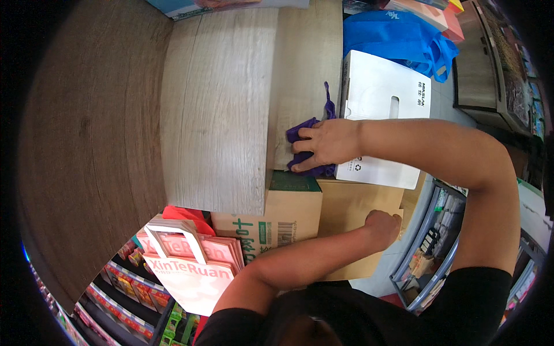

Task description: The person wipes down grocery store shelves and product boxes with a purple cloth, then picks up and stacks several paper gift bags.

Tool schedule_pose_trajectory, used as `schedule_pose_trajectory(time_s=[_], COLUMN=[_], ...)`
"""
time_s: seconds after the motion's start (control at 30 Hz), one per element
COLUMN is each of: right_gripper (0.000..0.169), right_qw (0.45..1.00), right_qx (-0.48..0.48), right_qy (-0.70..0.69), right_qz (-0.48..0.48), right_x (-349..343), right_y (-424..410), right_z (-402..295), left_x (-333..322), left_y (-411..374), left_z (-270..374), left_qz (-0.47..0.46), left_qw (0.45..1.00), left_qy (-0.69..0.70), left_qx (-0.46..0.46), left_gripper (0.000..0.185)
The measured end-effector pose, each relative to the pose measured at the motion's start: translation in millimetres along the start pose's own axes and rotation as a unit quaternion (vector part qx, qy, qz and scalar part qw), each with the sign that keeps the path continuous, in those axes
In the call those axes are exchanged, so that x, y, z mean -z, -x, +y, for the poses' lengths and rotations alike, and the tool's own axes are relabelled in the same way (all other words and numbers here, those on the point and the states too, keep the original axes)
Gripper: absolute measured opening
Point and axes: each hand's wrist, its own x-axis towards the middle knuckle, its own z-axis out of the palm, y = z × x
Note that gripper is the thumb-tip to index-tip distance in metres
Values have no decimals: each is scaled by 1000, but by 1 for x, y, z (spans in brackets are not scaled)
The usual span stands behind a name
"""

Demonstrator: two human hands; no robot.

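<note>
My right hand (329, 145) lies over a crumpled purple cloth (306, 129), fingers spread and bent on it. The cloth rests against a pale wood-grain surface (305, 65), and a twisted end trails away from the hand. My right forearm passes across a white carton (381, 91) with a handle slot. My left hand (383, 227) is closed into a fist at the edge of a plain brown cardboard box (355, 207). Its fingertips are hidden, so whether they grip the cardboard is unclear.
A light wooden block-like cabinet (216, 112) adjoins a dark brown panel (95, 121). Below it are a printed carton (294, 207) and pink-and-white paper bags (190, 277). A blue fabric bag (394, 39) sits beyond the white carton. Stocked shelves (130, 294) and a rack (428, 246) flank me.
</note>
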Motion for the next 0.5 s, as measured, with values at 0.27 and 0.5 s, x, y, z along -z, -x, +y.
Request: schedule_pose_trajectory(time_s=[0.27,0.5], right_gripper=[55,65], right_qw=[965,990], right_qx=[-223,-84], right_qy=[101,102], right_qz=[92,46], right_x=[35,21], right_y=[29,16], right_z=[76,42], left_x=[-4,-5], left_y=[-1,-2], left_z=[0,-3], left_qz=[29,35], left_qw=[1000,999], left_qy=[4,17], left_qx=[-2,-7], left_gripper=[48,42])
